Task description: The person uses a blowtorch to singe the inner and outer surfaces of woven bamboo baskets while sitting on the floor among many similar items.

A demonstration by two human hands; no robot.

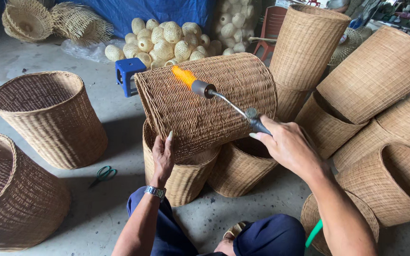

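At centre frame, a woven wicker basket (205,99) lies on its side across two upright baskets (186,175), its long axis running left-right, one open end toward the left; the far end is hidden behind other baskets. Weave is tight, ribbed, tan-brown, cylinder shape.

Right hand (285,144) is clamped on the dark grip of a gas torch (224,99); thin metal tube runs up-left to a grey nozzle, and the orange flame (183,76) points up-left onto the basket wall. Green hose (314,233) is mostly hidden by the forearm.

Left hand (163,154) rests flat on the basket's lower edge, fingers together, holding nothing; a metal wristwatch (155,192) sits on the wrist.

On the concrete floor: green-handled scissors (103,174), blue plastic stool (126,73), round openwork woven balls (167,40) piled behind. More baskets are cut off at left and right edges.
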